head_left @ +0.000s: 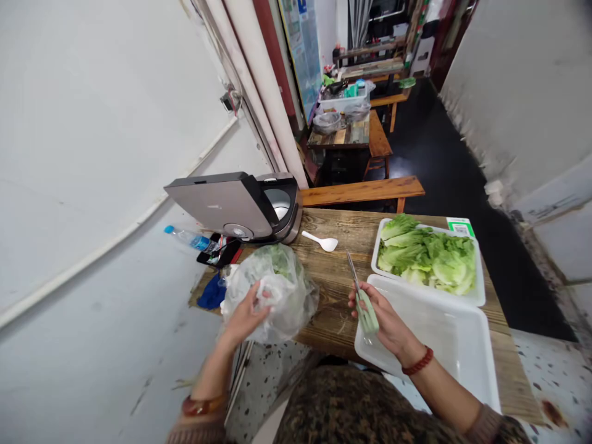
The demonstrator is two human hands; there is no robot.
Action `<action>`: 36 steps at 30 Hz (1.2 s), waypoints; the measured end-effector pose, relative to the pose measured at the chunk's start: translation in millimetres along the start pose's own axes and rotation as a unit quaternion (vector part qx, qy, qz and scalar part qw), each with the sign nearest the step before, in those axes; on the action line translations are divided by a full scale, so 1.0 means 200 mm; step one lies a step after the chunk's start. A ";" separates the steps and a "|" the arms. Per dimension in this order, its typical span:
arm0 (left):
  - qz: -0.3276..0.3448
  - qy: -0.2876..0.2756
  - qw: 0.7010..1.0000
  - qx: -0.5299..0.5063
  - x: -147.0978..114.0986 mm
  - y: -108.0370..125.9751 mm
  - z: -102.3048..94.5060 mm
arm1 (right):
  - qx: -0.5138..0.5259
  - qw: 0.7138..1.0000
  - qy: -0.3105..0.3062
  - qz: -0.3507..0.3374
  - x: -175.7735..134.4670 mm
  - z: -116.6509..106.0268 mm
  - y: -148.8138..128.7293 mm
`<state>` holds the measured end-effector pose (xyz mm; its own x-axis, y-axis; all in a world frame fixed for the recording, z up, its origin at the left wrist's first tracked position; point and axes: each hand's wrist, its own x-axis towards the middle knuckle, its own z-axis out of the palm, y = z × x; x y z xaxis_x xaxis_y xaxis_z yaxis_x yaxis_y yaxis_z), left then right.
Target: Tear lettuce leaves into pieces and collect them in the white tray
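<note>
A clear plastic bag (300, 302) with some green leaves inside sits at the table's left front. My left hand (247, 316) is closed on the bag's gathered top. In my right hand (387, 320) is a pair of scissors (367, 314) with pale green handles, blades pointing up and away and seemingly together. Beneath that hand lies a white plastic tray (456, 336). Behind it, a second white tray (480, 287) holds lettuce leaves (428, 253). Between bag and lettuce, a white rice spoon (327, 244) rests on the wooden table (330, 277).
A rice cooker (217, 200) with its lid raised stands at the back left, near a water bottle (189, 239) and a blue cloth (211, 292). A wooden bench (361, 191) runs behind the table. Walls flank both sides; a QR-code card (460, 227) lies at the back right.
</note>
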<state>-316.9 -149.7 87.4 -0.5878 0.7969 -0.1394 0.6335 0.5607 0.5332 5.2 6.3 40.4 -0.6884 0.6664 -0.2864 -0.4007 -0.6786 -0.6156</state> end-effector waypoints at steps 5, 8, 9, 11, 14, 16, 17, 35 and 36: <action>-0.034 -0.096 0.992 0.078 -0.11 -0.05 0.16 | -0.019 1.000 0.010 0.012 0.02 0.02 0.05; -0.027 -0.078 0.981 0.173 -0.13 -0.05 0.19 | -0.057 0.998 0.009 0.000 0.05 0.04 0.06; -0.012 -0.046 0.976 0.211 -0.13 -0.05 0.19 | -0.070 0.998 0.007 -0.004 0.06 0.05 0.05; 0.032 0.037 0.958 0.284 -0.11 -0.02 0.18 | -0.092 0.996 0.001 -0.005 0.10 0.10 0.05; 0.079 0.103 0.934 0.334 -0.04 0.01 0.19 | -0.115 0.993 -0.001 -0.019 0.16 0.21 0.04; 0.071 0.099 0.933 0.340 0.02 0.01 0.23 | -0.126 0.992 0.004 -0.030 0.20 0.27 0.05; 0.055 0.098 0.933 0.341 0.05 0.01 0.24 | -0.130 0.991 0.008 -0.030 0.22 0.30 0.05; 0.026 0.205 0.961 -0.184 0.13 0.14 -0.43 | -0.077 0.996 -0.039 0.006 0.19 0.26 0.04; 0.034 0.200 0.963 -0.179 0.13 0.18 -0.44 | -0.077 0.996 -0.049 0.011 0.19 0.27 0.04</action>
<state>-353.0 -127.5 176.2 -0.7427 0.6388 0.2006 0.5060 0.3393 0.7930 -57.3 10.6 64.9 -0.7545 0.6139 -0.2321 -0.2935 -0.6320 -0.7173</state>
